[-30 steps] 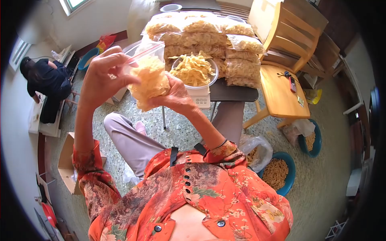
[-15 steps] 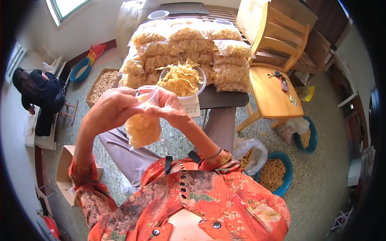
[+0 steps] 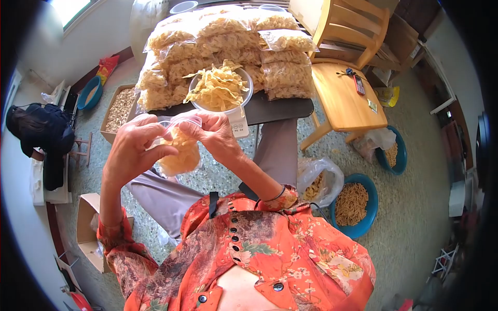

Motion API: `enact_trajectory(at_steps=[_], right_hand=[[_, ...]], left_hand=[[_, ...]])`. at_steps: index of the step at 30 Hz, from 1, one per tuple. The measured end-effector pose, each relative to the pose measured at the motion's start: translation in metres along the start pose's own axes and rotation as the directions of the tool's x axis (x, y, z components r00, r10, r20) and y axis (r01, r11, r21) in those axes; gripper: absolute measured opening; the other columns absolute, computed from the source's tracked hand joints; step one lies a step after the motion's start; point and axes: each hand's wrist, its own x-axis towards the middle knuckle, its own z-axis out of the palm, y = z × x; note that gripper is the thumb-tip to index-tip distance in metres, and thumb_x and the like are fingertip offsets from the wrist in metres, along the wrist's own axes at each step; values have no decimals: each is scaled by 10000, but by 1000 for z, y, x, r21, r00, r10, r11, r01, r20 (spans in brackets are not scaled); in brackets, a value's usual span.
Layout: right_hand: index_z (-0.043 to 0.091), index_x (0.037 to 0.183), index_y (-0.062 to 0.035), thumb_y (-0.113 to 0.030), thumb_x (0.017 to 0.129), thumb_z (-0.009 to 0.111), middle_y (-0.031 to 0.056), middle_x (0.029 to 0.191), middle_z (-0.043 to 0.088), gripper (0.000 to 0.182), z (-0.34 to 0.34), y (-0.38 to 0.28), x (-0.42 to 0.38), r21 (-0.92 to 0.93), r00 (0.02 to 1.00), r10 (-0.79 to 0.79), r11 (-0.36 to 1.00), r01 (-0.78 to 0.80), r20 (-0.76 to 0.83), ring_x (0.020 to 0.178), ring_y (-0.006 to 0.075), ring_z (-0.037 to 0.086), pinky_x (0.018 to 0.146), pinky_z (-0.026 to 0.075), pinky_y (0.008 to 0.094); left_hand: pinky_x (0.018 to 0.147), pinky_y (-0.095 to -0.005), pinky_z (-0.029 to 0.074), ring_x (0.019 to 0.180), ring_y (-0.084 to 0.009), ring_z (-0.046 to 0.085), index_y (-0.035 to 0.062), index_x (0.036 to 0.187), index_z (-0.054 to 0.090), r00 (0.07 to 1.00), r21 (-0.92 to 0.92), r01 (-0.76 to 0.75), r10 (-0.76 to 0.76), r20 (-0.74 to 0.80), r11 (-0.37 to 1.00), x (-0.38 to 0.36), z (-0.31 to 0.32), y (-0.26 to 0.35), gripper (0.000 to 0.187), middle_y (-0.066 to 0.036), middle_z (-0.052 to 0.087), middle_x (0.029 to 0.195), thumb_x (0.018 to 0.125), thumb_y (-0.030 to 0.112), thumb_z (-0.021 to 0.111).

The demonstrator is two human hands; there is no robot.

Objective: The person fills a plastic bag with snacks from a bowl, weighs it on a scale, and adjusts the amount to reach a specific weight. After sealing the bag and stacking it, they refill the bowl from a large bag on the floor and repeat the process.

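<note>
My left hand (image 3: 136, 147) and my right hand (image 3: 213, 136) both pinch the top edge of a clear zip bag of yellow chips (image 3: 179, 155), held above my lap. The bag hangs down between the hands, its red-lined opening stretched from one thumb to the other. Just beyond it, a bowl heaped with the same chips (image 3: 219, 89) stands on a white scale (image 3: 238, 124) at the near edge of a dark table (image 3: 280, 108).
Several filled chip bags (image 3: 218, 36) are stacked on the table behind the bowl. A wooden chair (image 3: 346, 98) stands to the right, blue basins of snack sticks (image 3: 354, 203) on the floor. A cardboard box (image 3: 120, 108) lies left; another person (image 3: 39, 136) crouches far left.
The bag came down from face height toward my lap. My right hand shifted from cupping the bag's underside to pinching its top edge beside the left hand.
</note>
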Motion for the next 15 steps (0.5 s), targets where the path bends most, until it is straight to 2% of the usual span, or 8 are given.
enact_trajectory(at_steps=[3, 5, 8, 9, 11, 13, 15], right_hand=[[749, 1063, 12, -152, 998, 688, 30, 943, 731, 187, 6, -3, -5, -43, 994, -83, 996, 80, -66, 897, 84, 653, 791, 547, 256], [759, 1039, 11, -159, 985, 705, 30, 931, 719, 186, 4, -5, -7, -245, 983, -177, 956, 161, -45, 875, 89, 645, 776, 540, 261], [769, 1025, 4, -169, 974, 720, 45, 931, 725, 186, 2, 1, -6, -302, 978, -201, 937, 175, -58, 865, 92, 645, 767, 533, 267], [769, 1025, 4, -169, 974, 720, 45, 931, 725, 186, 4, -1, -7, -304, 978, -200, 937, 174, -58, 865, 92, 645, 767, 533, 267], [776, 1015, -7, -174, 969, 727, 54, 921, 732, 180, 8, -6, -8, -153, 971, -181, 976, 157, -158, 856, 98, 650, 765, 531, 276], [778, 1019, -14, -176, 968, 729, 57, 921, 737, 177, 5, -11, -7, -216, 974, -181, 965, 149, -136, 857, 102, 654, 765, 532, 276], [779, 1023, -20, -178, 968, 731, 59, 921, 742, 174, 3, -12, -9, -278, 979, -174, 951, 139, -109, 857, 106, 658, 766, 532, 277]], left_hand=[[592, -390, 411, 629, -236, 514, 38, 868, 735, 999, -12, 0, 0, 44, 1000, -4, 7, -9, 271, -90, 523, 710, 770, 257, 860], [602, -397, 411, 640, -243, 512, 39, 862, 740, 998, -52, -3, 6, 55, 999, -7, 14, -16, 262, -91, 518, 708, 772, 256, 857], [628, -403, 416, 675, -260, 519, 38, 855, 749, 995, -45, -2, 6, 98, 999, -7, 16, -18, 237, -96, 516, 706, 786, 245, 844], [636, -401, 422, 691, -270, 528, 38, 852, 749, 999, -38, 7, -5, 52, 999, -6, 14, -13, 233, -95, 520, 700, 793, 246, 837], [645, -398, 427, 706, -281, 538, 38, 849, 748, 1000, -31, 16, -16, 0, 999, -5, 9, -7, 229, -94, 523, 695, 800, 247, 830], [678, -401, 444, 732, -300, 560, 42, 815, 737, 996, -2, 9, -9, -89, 1000, -4, 7, -2, 223, -92, 555, 696, 814, 251, 815], [702, -407, 451, 741, -305, 568, 45, 802, 727, 997, 67, 3, 2, -74, 998, -7, 12, -2, 217, -90, 575, 705, 816, 245, 812]])
